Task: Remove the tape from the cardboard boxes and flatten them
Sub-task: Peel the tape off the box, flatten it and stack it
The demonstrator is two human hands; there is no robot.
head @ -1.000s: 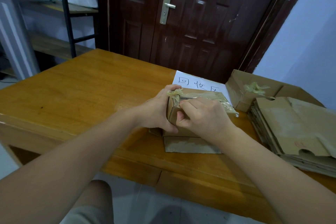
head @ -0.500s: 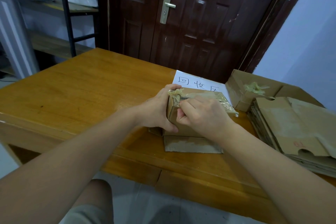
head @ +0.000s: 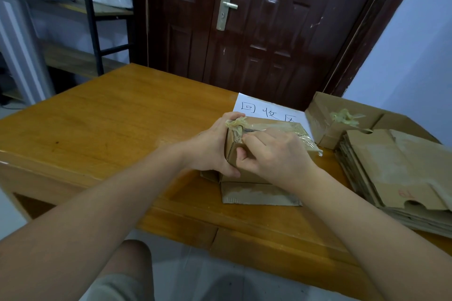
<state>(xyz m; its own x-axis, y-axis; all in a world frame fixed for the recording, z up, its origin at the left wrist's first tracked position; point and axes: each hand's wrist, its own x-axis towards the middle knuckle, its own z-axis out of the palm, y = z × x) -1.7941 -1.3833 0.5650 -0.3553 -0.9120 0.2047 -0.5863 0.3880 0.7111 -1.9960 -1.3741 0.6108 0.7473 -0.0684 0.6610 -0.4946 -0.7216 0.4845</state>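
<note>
Fingers (head: 247, 140) of our right hand (head: 276, 156) curl against the near end of the small cardboard box (head: 244, 173), thumb and forefinger pinching at the tape (head: 276, 127) where it wraps over the box's top edge. Our left hand (head: 210, 151) grips the box's left end, thumb hooked along the near lower corner and fingertips up by the crumpled wad of peeled tape (head: 236, 122) at the top left corner. We see the box standing on the wooden counter (head: 110, 127) near its front edge, with 1 bottom flap (head: 259, 194) folded out flat toward us and a clear strip of tape running along the top to the far right corner. To our right, a stack of flattened boxes (head: 396, 173) lies on the counter, well apart from the box in our hands. Just beyond that stack sits an open cardboard box (head: 322, 127) with a ball of used tape (head: 344, 116) resting on it. Behind the box we hold, a white sheet of paper (head: 247, 105) with handwritten characters lies flat on the counter. Farther back stands a dark wooden door (head: 269, 32) with a metal handle (head: 226, 7), and a black metal shelf frame (head: 90, 12) rises at the far left.
</note>
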